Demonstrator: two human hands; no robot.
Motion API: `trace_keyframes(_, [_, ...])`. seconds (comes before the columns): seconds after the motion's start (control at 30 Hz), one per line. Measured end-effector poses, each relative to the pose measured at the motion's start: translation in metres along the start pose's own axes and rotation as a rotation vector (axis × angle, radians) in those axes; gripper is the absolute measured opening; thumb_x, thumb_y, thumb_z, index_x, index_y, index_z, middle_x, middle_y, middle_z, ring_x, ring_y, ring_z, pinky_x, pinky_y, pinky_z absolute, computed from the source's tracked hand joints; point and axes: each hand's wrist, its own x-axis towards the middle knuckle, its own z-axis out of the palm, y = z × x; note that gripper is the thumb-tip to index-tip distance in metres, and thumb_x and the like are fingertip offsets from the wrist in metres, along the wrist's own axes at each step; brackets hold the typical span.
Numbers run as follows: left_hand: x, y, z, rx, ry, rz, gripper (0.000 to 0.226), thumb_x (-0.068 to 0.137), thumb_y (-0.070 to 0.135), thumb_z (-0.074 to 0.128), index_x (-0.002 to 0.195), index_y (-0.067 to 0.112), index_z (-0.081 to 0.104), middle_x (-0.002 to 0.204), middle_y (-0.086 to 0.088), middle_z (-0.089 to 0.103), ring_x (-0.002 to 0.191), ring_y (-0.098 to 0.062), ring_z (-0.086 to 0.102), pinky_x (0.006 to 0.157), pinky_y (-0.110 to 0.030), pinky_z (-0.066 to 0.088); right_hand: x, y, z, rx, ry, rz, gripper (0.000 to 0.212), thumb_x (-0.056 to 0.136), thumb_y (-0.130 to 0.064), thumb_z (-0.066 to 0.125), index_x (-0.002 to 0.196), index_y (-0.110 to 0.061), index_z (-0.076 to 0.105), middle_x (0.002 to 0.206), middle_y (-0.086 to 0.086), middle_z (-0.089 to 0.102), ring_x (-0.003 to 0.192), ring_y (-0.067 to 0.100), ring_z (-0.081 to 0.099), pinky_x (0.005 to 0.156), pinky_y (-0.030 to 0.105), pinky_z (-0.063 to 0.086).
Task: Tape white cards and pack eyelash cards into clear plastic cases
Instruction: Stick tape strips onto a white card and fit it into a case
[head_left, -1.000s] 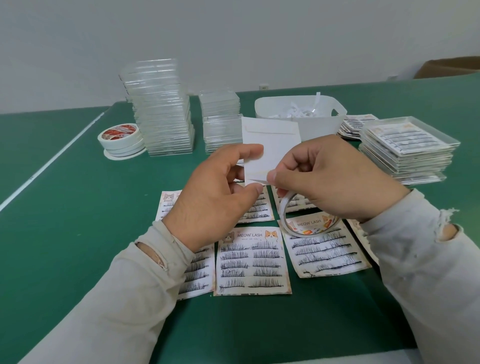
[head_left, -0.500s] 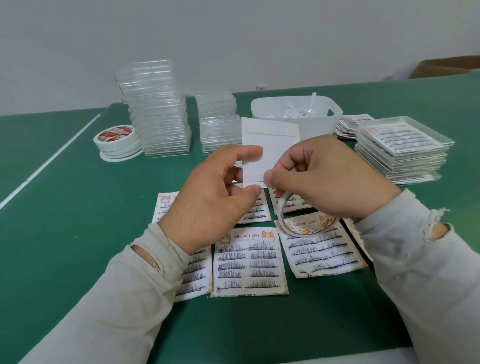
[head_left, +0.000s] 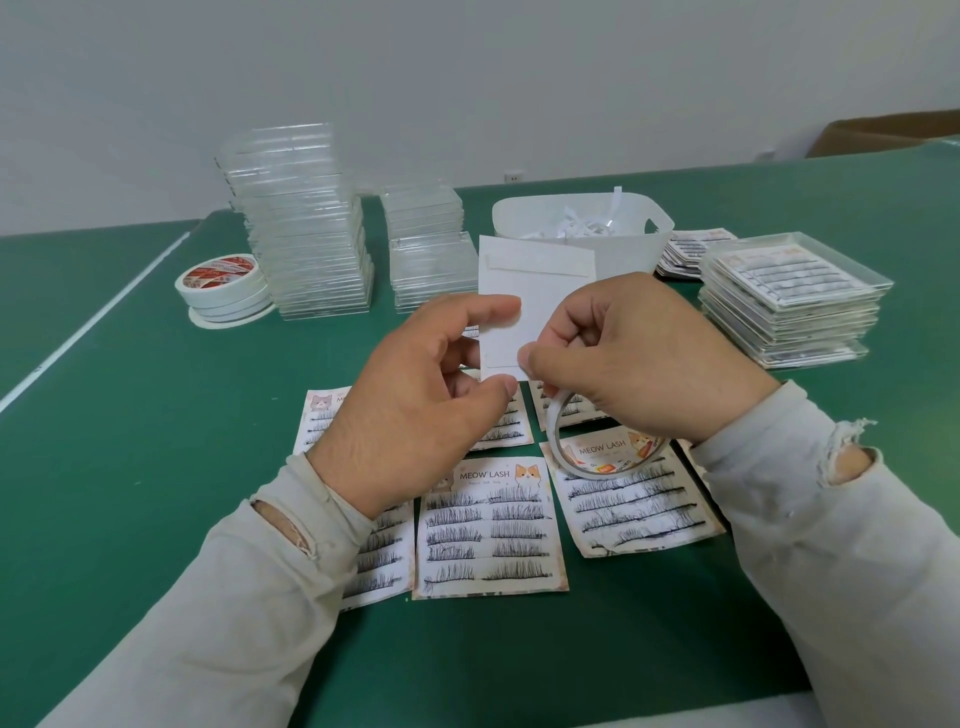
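White card (head_left: 540, 291) in two hands, one tape strip (head_left: 537, 263)

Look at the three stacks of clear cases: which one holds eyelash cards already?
The right stack, beside the white bin. Lash cards show through its cases; the tall stack and short stack at the back left are see-through and empty.

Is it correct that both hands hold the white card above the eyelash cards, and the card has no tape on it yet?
Not quite. In the head view the white card, held by the left hand and right hand above the eyelash cards, already has a tape strip across its top.
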Motion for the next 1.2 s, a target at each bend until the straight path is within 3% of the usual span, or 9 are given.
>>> trace_keyframes(0.3, [-0.002, 0.002, 0.002, 0.021, 0.044, 0.039, 0.038, 0.088, 0.018, 0.069, 0.122, 0.035, 0.065, 0.104, -0.001, 0.065, 0.069, -0.022, 0.059, 0.068, -0.025, 0.054, 0.001, 0.000, 0.001, -0.040, 0.018, -0.007, 0.021, 0.082, -0.026, 0.077, 0.066, -0.015, 0.071, 0.058, -0.009, 0.070, 0.043, -0.001, 0.051, 0.046, 0.010, 0.038])
trace_keyframes(0.43, [-0.002, 0.004, 0.002, 0.059, 0.068, 0.058, 0.040, 0.098, 0.001, 0.059, 0.119, 0.035, 0.064, 0.105, 0.006, 0.067, 0.077, -0.011, 0.064, 0.070, -0.013, 0.051, 0.000, -0.001, 0.003, -0.044, 0.028, 0.000, 0.021, 0.082, -0.025, 0.077, 0.065, -0.015, 0.070, 0.059, -0.009, 0.070, 0.044, -0.001, 0.052, 0.047, 0.010, 0.040])
trace_keyframes(0.5, [-0.001, 0.004, 0.003, 0.078, 0.071, 0.057, 0.039, 0.099, 0.005, 0.056, 0.121, 0.036, 0.063, 0.111, 0.006, 0.068, 0.075, -0.011, 0.066, 0.073, -0.018, 0.051, 0.000, -0.002, 0.004, -0.046, 0.036, 0.006, 0.022, 0.083, -0.026, 0.077, 0.066, -0.015, 0.070, 0.059, -0.009, 0.070, 0.044, -0.001, 0.052, 0.047, 0.010, 0.040])
trace_keyframes(0.67, [-0.001, 0.001, 0.009, 0.047, 0.133, 0.048, 0.028, 0.090, 0.024, 0.061, 0.114, 0.037, 0.065, 0.089, -0.002, 0.067, 0.075, -0.025, 0.063, 0.077, -0.040, 0.058, -0.001, -0.004, 0.006, -0.038, 0.034, 0.003, 0.024, 0.083, -0.030, 0.078, 0.067, -0.014, 0.069, 0.056, -0.005, 0.068, 0.041, 0.000, 0.048, 0.045, 0.011, 0.035])
trace_keyframes(0.83, [0.002, -0.003, 0.014, 0.012, 0.085, 0.012, 0.024, 0.092, 0.020, 0.060, 0.106, 0.036, 0.072, 0.087, -0.007, 0.072, 0.075, -0.043, 0.058, 0.072, -0.056, 0.057, -0.001, -0.004, 0.007, -0.079, 0.027, 0.009, 0.023, 0.085, -0.030, 0.074, 0.066, -0.017, 0.070, 0.057, -0.005, 0.068, 0.043, 0.001, 0.049, 0.047, 0.013, 0.037])
trace_keyframes(0.9, [0.001, -0.006, 0.013, 0.049, 0.063, 0.004, 0.030, 0.096, 0.016, 0.058, 0.111, 0.038, 0.072, 0.071, -0.002, 0.068, 0.057, -0.037, 0.049, 0.054, -0.042, 0.054, -0.002, -0.005, 0.007, -0.091, 0.007, 0.006, 0.021, 0.085, -0.027, 0.072, 0.067, -0.018, 0.071, 0.060, -0.004, 0.070, 0.044, 0.000, 0.052, 0.048, 0.013, 0.040])
trace_keyframes(0.97, [0.000, -0.006, 0.010, 0.066, 0.086, 0.023, 0.033, 0.096, 0.015, 0.055, 0.114, 0.038, 0.071, 0.056, 0.012, 0.054, 0.045, -0.015, 0.037, 0.045, -0.023, 0.038, -0.002, -0.004, 0.004, -0.079, -0.019, -0.007, 0.017, 0.086, -0.025, 0.072, 0.070, -0.018, 0.074, 0.063, -0.003, 0.072, 0.048, 0.001, 0.056, 0.049, 0.014, 0.043])
trace_keyframes(1.13, [0.001, 0.003, 0.001, 0.084, 0.148, 0.057, 0.033, 0.093, 0.021, 0.056, 0.113, 0.044, 0.070, 0.076, 0.010, 0.071, 0.061, -0.030, 0.051, 0.056, -0.030, 0.047, -0.006, -0.006, -0.007, 0.159, -0.105, 0.011, 0.009, 0.087, -0.026, 0.077, 0.094, -0.020, 0.077, 0.073, -0.007, 0.077, 0.045, -0.004, 0.058, 0.044, 0.007, 0.038])
trace_keyframes(1.2, [0.001, 0.004, 0.001, 0.090, 0.152, 0.062, 0.033, 0.093, 0.022, 0.056, 0.115, 0.044, 0.069, 0.084, 0.019, 0.073, 0.062, -0.018, 0.054, 0.061, -0.022, 0.047, -0.007, -0.006, -0.006, 0.148, -0.084, 0.012, 0.010, 0.087, -0.026, 0.078, 0.095, -0.021, 0.076, 0.072, -0.008, 0.077, 0.047, -0.005, 0.060, 0.045, 0.005, 0.038])
